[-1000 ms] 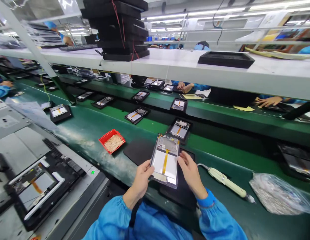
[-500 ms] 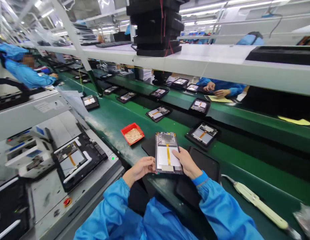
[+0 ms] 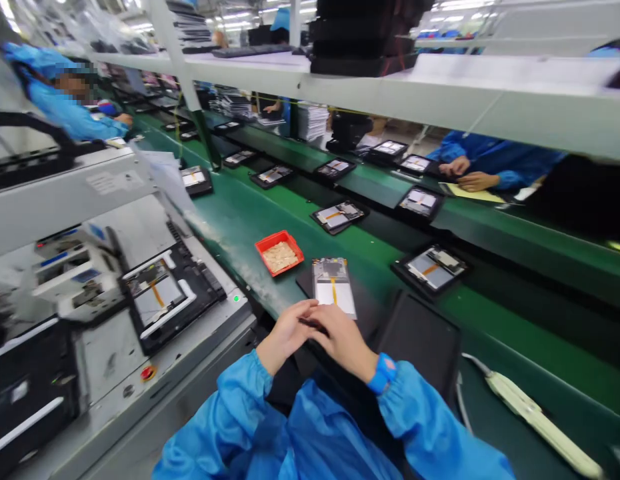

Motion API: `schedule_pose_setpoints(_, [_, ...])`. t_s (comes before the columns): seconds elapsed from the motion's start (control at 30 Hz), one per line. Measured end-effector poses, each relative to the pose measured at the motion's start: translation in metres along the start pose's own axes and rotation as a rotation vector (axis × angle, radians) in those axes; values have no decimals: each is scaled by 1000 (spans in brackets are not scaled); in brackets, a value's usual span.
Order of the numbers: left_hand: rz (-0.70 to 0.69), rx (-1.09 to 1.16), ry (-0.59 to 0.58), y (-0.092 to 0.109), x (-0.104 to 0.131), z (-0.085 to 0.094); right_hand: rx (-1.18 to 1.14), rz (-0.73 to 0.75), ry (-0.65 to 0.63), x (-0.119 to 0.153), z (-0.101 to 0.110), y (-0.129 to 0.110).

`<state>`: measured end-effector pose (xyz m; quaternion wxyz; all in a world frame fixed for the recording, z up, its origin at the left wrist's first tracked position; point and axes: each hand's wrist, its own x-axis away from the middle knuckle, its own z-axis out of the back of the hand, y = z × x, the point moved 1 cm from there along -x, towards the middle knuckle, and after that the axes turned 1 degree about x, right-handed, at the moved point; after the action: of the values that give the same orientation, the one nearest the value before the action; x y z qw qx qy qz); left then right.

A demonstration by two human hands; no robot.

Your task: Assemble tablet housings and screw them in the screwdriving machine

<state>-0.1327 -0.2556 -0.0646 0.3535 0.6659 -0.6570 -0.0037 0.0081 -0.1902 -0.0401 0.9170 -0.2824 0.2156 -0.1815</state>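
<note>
An opened tablet [image 3: 335, 293] shows its circuit board, white battery and orange ribbon cable in front of me, above a dark flat pad [image 3: 365, 310]. My left hand [image 3: 289, 333] is at the tablet's lower left edge, fingertips drawn together. My right hand [image 3: 343, 340] bends over the lower edge, its fingers meeting those of the left. Whatever the fingertips pinch, if anything, is hidden by the hands. Beyond the left hand stands a red tray [image 3: 279, 253] of small pale pieces.
A black case [image 3: 423, 340] lies to the right, beside a cream electric screwdriver [image 3: 543, 423]. Several opened tablets in black trays [image 3: 433, 268] line the green belt. At left is a machine [image 3: 165, 303] holding a tablet. A co-worker's hands [image 3: 470, 175] work across the belt.
My right hand has moved from the tablet's right side to its lower edge, meeting my left hand. The tablet looks lower and more foreshortened. The view has shifted.
</note>
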Motion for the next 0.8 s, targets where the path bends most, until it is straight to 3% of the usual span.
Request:
schedule_pose_setpoints(0.13, [23,-114,-43,-1,0,-4,-62,26,-28,-4,-10,-10])
schedule_pose_setpoints(0.23, [-37,-258,-81,3,4,-7,-221,-118,43,-3,-4,-2])
schedule_pose_setpoints(0.3, [-220,-502,-11,6,11,-9,-439,-355,140,-1,1,5])
schedule_pose_setpoints(0.37, [-492,-860,98,7,19,-12,-700,-595,215,0,4,12])
schedule_pose_setpoints(0.43, [-715,-1185,130,6,27,-17,-918,-702,213,-2,4,17])
schedule_pose_setpoints(0.57, [-837,-1468,71,-1,31,-25,-1058,-689,177,-5,2,19])
schedule_pose_setpoints(0.8, [-832,-1553,39,4,29,-22,-1020,-627,155,-2,-4,23])
